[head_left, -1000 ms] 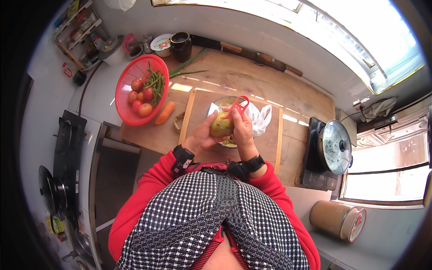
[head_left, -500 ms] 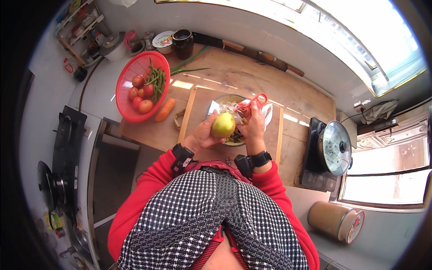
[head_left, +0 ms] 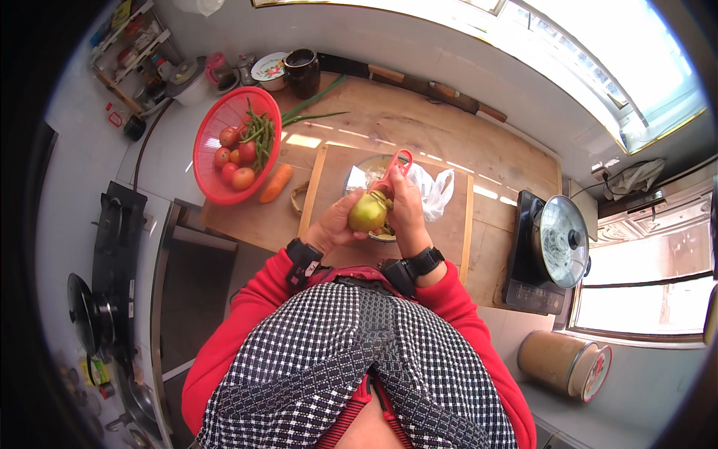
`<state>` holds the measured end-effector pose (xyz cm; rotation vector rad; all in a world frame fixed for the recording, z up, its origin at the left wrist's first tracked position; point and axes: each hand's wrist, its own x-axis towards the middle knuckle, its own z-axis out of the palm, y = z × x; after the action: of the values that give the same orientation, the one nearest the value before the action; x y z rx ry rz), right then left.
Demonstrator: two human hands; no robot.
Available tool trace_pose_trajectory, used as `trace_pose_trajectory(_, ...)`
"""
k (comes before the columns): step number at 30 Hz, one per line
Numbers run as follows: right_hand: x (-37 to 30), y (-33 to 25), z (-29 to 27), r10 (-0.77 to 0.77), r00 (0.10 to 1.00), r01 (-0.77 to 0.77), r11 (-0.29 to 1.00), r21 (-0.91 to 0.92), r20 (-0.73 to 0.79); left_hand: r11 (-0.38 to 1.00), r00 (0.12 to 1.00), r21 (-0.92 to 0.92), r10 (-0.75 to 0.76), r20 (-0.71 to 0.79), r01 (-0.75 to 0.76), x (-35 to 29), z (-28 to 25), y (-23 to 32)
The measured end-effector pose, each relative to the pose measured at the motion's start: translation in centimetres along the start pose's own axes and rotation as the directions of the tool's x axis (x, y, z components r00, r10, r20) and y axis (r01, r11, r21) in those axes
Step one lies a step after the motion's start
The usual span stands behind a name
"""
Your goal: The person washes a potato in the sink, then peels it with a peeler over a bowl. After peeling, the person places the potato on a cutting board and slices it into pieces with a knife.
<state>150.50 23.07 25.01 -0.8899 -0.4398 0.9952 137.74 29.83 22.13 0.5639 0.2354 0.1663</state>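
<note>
My left hand (head_left: 338,224) cups a round yellow-green potato (head_left: 368,213) from the left. My right hand (head_left: 407,209) grips a red peeler (head_left: 395,168) whose blade end rests against the top of the potato. Both hands are held over a wooden cutting board (head_left: 325,176), above a bowl (head_left: 359,173) with peelings that is partly hidden by them. A white plastic bag (head_left: 435,191) lies just right of my right hand.
A red basket (head_left: 206,161) with tomatoes and green beans stands at the left, a carrot (head_left: 275,183) beside it. Green onions (head_left: 314,112) lie further back. An induction cooker with a lidded pot (head_left: 561,241) is at the right, a gas stove (head_left: 112,239) at the far left.
The potato has been turned in my left hand and the peeler has drawn in from the raised position to the potato's top. The hands sit slightly lower over the board.
</note>
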Motion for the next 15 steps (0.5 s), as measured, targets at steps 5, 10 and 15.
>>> trace_pose_trajectory(5, 1.3, 0.6, -0.4, -0.034, 0.999, 0.033, 0.999, -0.014, -0.032, 0.999, 1.000, -0.038, 0.002, 0.013, -0.002, -0.2, 0.3, 0.6)
trace_pose_trajectory(10, 2.0, 0.5, -1.3, -0.022, 0.991, -0.017, 0.959, -0.284, -0.134, 0.979, 0.972, 0.189, 0.035, 0.233, -0.081, -0.3, 2.3, 0.0)
trace_pose_trajectory(15, 1.6, -1.0, -1.8, -0.184, 0.975, 0.163, 0.974, -0.160, -0.126, 0.993, 0.982, 0.073, 0.082, 0.168, -0.096, -0.7, 2.7, 0.4)
